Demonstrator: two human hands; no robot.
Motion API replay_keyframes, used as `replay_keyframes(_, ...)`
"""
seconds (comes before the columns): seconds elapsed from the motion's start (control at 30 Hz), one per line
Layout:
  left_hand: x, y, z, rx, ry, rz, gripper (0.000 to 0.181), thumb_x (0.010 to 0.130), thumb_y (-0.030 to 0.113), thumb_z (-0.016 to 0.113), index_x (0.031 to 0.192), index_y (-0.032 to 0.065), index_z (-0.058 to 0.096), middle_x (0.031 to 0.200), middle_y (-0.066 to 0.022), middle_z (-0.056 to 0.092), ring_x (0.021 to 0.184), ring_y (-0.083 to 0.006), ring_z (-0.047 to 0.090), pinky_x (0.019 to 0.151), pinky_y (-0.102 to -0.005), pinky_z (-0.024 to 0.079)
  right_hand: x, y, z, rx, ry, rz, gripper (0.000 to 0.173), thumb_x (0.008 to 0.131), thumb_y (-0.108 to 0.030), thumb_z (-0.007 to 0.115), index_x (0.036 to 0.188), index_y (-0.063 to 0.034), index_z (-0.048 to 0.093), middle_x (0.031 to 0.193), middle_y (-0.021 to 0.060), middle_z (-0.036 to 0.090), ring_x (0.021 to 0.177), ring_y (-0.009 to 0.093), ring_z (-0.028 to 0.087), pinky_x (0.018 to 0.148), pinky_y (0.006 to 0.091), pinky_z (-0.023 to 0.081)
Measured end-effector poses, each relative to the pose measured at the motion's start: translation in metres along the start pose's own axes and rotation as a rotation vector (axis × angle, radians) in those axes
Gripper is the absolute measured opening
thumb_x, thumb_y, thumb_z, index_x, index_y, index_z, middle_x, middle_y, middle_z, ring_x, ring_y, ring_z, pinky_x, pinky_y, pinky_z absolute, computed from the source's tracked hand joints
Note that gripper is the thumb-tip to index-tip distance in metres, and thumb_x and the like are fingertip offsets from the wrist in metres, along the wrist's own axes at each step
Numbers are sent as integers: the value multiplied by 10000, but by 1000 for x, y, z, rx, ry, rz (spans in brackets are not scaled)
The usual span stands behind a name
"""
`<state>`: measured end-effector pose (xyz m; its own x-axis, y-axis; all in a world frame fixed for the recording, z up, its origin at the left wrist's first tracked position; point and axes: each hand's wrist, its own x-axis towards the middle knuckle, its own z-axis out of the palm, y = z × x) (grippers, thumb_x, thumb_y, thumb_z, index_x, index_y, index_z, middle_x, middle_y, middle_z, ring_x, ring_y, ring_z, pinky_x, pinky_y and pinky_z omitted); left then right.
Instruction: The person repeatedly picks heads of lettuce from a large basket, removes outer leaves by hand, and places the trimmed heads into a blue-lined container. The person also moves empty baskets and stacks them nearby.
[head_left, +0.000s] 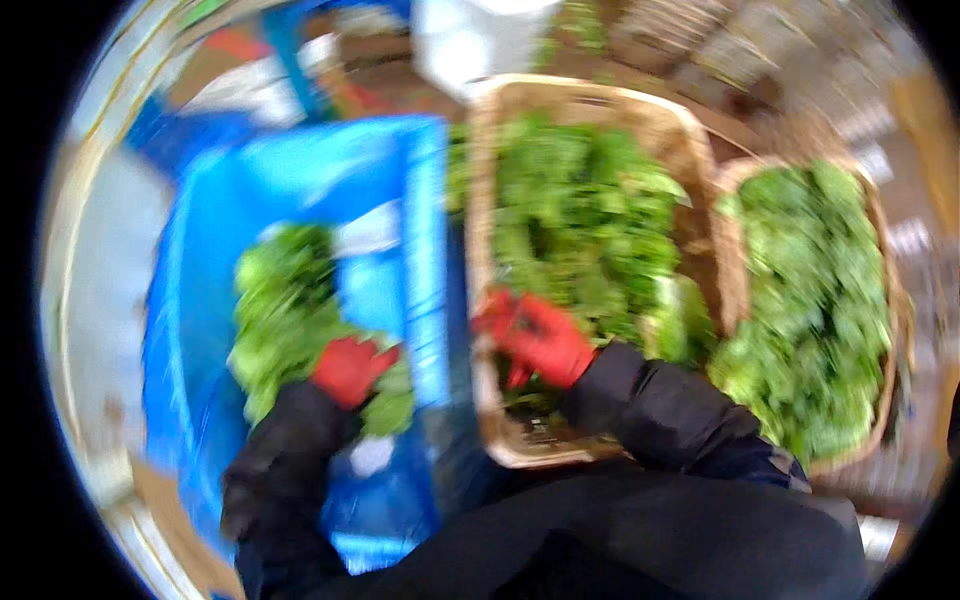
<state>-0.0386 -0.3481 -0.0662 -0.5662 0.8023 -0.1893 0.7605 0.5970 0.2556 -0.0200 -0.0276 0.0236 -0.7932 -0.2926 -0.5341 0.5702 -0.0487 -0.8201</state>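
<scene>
My left hand (352, 373), in a red glove, rests on a heap of leafy greens (279, 322) inside a blue plastic crate (427, 300). Its fingertips are blurred against the leaves, so a grip cannot be made out. My right hand (541, 336), gloved in red too, is over the left rim of a tan basket (480, 247). Its fingers are apart, and nothing shows between them. Bunches of leafy greens (585, 217) fill much of that basket. White pieces (367, 229) lie in the crate beside the heap.
A second tan basket (892, 315) full of leafy greens (814, 300) stands at the right. Behind the middle basket is a white container (487, 45). A pale panel (112, 300) runs along the crate's left side. Motion blurs the background.
</scene>
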Motion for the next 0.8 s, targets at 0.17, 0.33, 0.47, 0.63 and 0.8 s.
replay_keyframes(0.17,12,13,35,-482,427,-257,580,676,358,732,1136,34,589,997,-184,634,891,-394,577,769,-466,455,-104,162,-32,745,-380,204,477,962,-360,484,1351,-86,447,1242,68,575,994,178,587,771,321,485)
replay_keyframes(0.33,13,-48,97,290,399,-61,464,818,374,580,1158,59,582,1088,-162,633,947,-351,611,827,-411,482,-200,24,-168,-301,299,-353,355,883,-221,588,1202,-67,566,1079,87,652,919,266,639,762,405,515)
replay_keyframes(0.47,50,3,-29,-376,850,-492,461,955,229,506,1325,-39,444,1337,-193,472,1184,-252,470,1002,-351,360,-362,-108,-341,-1084,1655,46,322,870,-260,564,1161,-127,591,908,177,665,814,368,638,712,444,514)
replay_keyframes(0.63,242,170,-147,-690,753,-198,372,958,172,503,1265,-38,516,1278,-160,551,1191,-259,508,1040,-356,349,-430,-66,-452,-679,1660,-145,477,868,-384,578,1285,-157,530,1155,256,573,965,396,614,822,431,502)
replay_keyframes(0.8,448,410,-231,-832,539,556,298,901,42,516,1183,-23,586,1203,-154,611,1165,-239,548,1017,-344,380,-377,-17,-335,-816,1327,-362,628,795,-161,680,1375,-158,438,1291,201,533,1100,338,581,917,375,487)
